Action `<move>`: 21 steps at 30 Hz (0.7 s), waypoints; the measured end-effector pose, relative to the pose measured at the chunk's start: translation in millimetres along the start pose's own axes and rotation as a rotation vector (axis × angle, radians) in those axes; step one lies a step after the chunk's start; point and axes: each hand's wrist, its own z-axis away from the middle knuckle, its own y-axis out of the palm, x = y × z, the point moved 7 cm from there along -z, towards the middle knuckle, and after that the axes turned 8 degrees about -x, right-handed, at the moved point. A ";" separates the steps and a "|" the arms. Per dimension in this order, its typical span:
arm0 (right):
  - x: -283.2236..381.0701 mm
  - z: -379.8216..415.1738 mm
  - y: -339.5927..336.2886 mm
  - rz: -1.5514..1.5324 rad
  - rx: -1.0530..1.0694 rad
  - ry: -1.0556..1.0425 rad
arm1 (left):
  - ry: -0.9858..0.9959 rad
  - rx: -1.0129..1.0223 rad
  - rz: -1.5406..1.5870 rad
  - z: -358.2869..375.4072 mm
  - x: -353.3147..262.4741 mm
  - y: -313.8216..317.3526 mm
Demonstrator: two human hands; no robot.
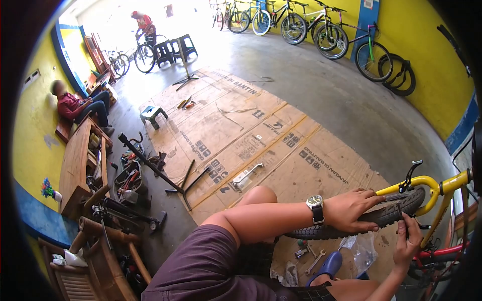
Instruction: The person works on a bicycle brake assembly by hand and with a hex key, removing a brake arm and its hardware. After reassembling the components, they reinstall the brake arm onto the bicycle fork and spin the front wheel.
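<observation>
A black knobby bicycle tyre (pixel 334 232) sits in the yellow fork (pixel 429 198) of a bicycle at the right. My left hand (pixel 351 208), with a watch (pixel 315 201) on its wrist, lies across the tyre, fingers over the far side and thumb on the near side. At the tyre's near edge, close to the fork, my right hand (pixel 409 238) is closed in a pinch. A thin dark piece shows at its fingertips, too small to name. A black brake lever (pixel 412 173) rises above the fork.
Below the wheel lie a wrench (pixel 316 262), a plastic bag (pixel 362 253) and a blue clog (pixel 329 266). Flattened cardboard (pixel 241 135) covers the floor, with a black stand (pixel 155 170) and small stool (pixel 153 115). One person (pixel 75 105) sits left; another (pixel 144 27) stands behind.
</observation>
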 end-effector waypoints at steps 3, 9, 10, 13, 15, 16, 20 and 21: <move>8.4 1.8 -2.8 0.010 -0.065 -0.060 | -0.011 0.011 0.004 -0.3 -0.5 0.0; -21.4 9.2 -18.9 -0.126 -0.253 -0.027 | 0.001 0.009 0.015 -0.4 1.2 1.6; -23.6 8.8 -21.0 -0.130 -0.261 -0.019 | 0.004 0.008 0.013 -0.4 1.0 1.7; -27.2 7.9 -27.8 -0.132 -0.271 0.010 | -0.003 0.006 0.021 -0.2 0.0 0.5; -28.6 8.1 -30.3 -0.124 -0.256 0.036 | -0.001 0.001 0.015 0.4 -0.2 0.5; -28.1 8.2 -30.1 -0.122 -0.256 0.030 | 0.001 -0.001 0.012 0.5 0.0 0.8; -28.7 8.7 -25.2 -0.108 -0.252 0.001 | -0.006 0.007 -0.001 0.3 1.5 2.3; -27.1 8.1 -24.4 -0.103 -0.251 -0.007 | -0.013 0.014 0.000 0.2 1.2 2.2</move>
